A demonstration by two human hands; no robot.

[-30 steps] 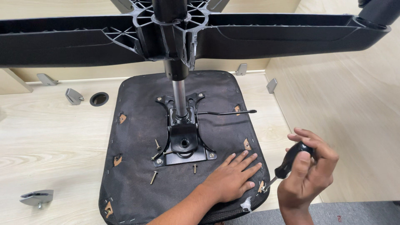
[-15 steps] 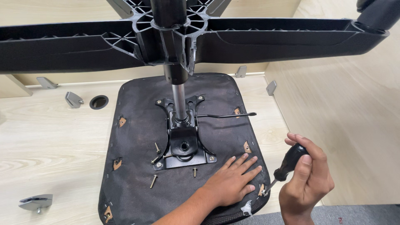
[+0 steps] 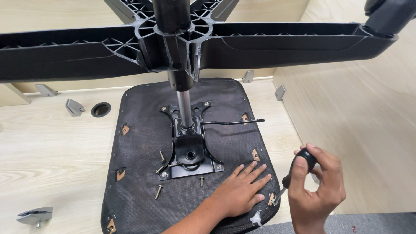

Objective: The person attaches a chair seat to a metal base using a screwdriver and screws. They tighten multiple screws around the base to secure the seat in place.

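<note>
Upturned black fabric-covered chair seat point(image 3: 143, 130) lying on a pale wooden surface point(image 3: 52, 143), its black metal mounting plate point(image 3: 190, 154) and steel gas column point(image 3: 184, 108) rising to the black plastic star base point(image 3: 268, 43). Left hand point(image 3: 240, 190), fingers spread flat and holding nothing, presses the seat near its front right corner. Right hand point(image 3: 316, 186) is closed around a black-handled screwdriver point(image 3: 299, 167), tip at that corner. Loose brass screws point(image 3: 159, 191) lie beside the plate's front edge.
</note>
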